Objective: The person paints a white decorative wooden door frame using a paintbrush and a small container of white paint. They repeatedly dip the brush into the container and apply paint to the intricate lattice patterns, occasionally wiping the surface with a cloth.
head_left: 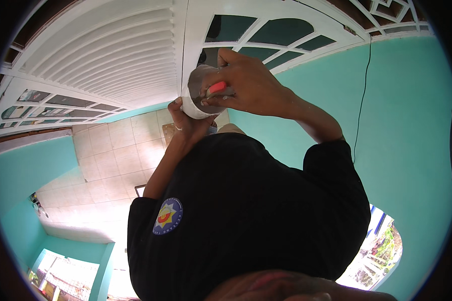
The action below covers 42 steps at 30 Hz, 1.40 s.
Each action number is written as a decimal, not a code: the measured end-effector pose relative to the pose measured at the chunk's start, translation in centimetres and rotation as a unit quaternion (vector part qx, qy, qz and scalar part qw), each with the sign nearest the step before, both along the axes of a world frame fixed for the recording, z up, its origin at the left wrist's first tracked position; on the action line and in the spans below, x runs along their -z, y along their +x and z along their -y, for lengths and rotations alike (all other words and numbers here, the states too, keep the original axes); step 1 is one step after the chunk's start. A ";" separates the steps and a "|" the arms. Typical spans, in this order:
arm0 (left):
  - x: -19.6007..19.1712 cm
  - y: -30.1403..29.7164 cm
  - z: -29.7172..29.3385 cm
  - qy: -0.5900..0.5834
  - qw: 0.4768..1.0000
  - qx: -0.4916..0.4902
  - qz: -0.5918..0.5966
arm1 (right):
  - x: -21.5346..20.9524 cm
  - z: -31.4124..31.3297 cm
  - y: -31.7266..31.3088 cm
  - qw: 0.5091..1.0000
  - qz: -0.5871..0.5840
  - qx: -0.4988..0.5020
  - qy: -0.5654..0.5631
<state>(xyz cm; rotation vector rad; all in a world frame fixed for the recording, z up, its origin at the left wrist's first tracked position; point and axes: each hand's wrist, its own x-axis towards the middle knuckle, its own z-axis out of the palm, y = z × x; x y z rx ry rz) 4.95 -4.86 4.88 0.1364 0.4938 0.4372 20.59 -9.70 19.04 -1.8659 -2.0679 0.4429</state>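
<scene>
My left hand [188,123] is closed around the lower left side of a round white container [194,109], its thumb up along the outer wall. The container is tilted, so its greyish inside faces up toward me. Over its mouth, my right hand [248,83] is closed on a red-handled tool [217,89]. The fingers of that hand reach inside the rim. The tool's working end is hidden by the hand and container, so its kind cannot be told. What lies at the bottom of the container does not show clearly.
White louvred panels [103,50] and a white frame with dark panes [281,32] stand ahead. A teal wall [407,95] with a hanging black cable [362,95] is on the right. Pale floor tiles [120,145] and a brown object [170,131] lie below, left.
</scene>
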 end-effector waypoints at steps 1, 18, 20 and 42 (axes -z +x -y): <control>0.7 -0.3 0.0 0.001 0.999 0.001 0.036 | -0.1 0.1 0.1 1.000 -0.005 0.001 0.000; 3.7 0.2 -0.4 0.191 0.980 0.008 -0.051 | 0.9 3.3 -0.5 0.937 -0.210 0.117 0.253; 4.9 -0.2 -0.4 0.235 0.972 0.006 0.001 | 1.9 3.9 0.0 0.909 -0.234 0.165 0.304; 4.7 0.0 -1.2 -0.021 0.986 -0.090 0.142 | 6.8 1.6 5.0 0.791 -0.501 0.281 0.210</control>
